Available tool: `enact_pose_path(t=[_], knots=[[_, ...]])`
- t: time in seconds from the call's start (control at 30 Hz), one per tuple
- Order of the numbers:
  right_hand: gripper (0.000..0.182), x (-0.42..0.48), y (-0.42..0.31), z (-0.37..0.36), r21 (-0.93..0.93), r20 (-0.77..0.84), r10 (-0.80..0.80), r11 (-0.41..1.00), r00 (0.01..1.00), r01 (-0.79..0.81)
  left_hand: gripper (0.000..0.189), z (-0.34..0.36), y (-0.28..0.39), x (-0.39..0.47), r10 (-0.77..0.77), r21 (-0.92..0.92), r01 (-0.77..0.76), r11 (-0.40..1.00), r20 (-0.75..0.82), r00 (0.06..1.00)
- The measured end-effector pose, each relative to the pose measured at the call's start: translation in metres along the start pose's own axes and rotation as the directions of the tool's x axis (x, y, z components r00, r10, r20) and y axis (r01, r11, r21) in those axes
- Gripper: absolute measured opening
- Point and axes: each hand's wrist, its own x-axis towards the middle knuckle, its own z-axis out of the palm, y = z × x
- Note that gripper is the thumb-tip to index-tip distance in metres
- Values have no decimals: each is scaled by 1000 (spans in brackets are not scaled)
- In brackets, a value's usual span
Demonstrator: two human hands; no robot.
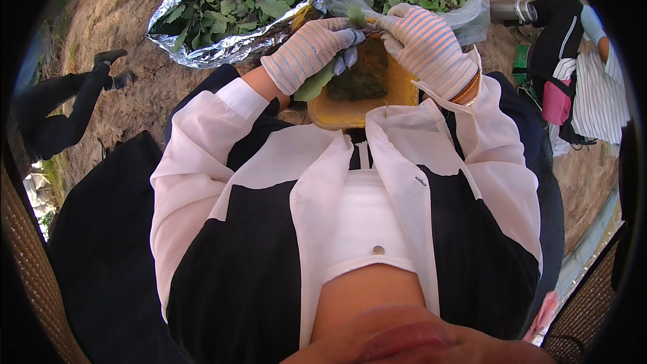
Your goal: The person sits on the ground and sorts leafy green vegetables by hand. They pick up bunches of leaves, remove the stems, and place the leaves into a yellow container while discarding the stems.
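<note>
Both my hands wear striped knit gloves and meet above a yellow plastic container (333, 114). My left hand (313, 53) pinches a plant sprig. A broad green leaf (317, 83) hangs beneath its palm, and a feathery green tuft (357, 16) shows at its fingertips. My right hand (424, 50) has its thumb and fingers closed on the thin stem end (373, 28) of the sprig, just right of my left fingertips. Dark green bits (359, 81) lie inside the container. The gloves partly cover the stem and the container's far end.
Ahead on the left, a silver foil-lined bag (194, 60) holds leafy cuttings. Beside it, a clear plastic bag (477, 15) is full of similar greens. A metal flask (510, 11) and a seated person (561, 35) are at the right. Another person's legs (65, 106) extend at the left.
</note>
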Motion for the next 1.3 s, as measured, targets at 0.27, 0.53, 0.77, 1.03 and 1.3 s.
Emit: enact_pose_path(t=[0.27, 0.53, 0.77, 1.03, 1.3], knots=[[5, 6, -23, 3, -185, 46, 27, 983, 999, -18, 16, 0, -3, 2, -101, 14, 101, 995, 22, 995], [8, 14, -19, -29, -296, 333, 97, 955, 938, 6, 24, -10, 8, -7, -159, 127, 142, 982, 139, 977], [34, -29, 19, -5, -115, 738, 203, 978, 644, -177, 27, -33, 14, 9, -212, 310, 157, 938, 151, 966], [43, -43, -3, -5, -327, 733, 365, 929, 575, -173, 75, -135, 27, 44, 170, 852, 181, 492, -297, 940], [40, -33, 19, -4, -233, 803, 289, 957, 522, -170, 83, -157, 45, 29, 420, 789, 612, -57, -538, 731]])
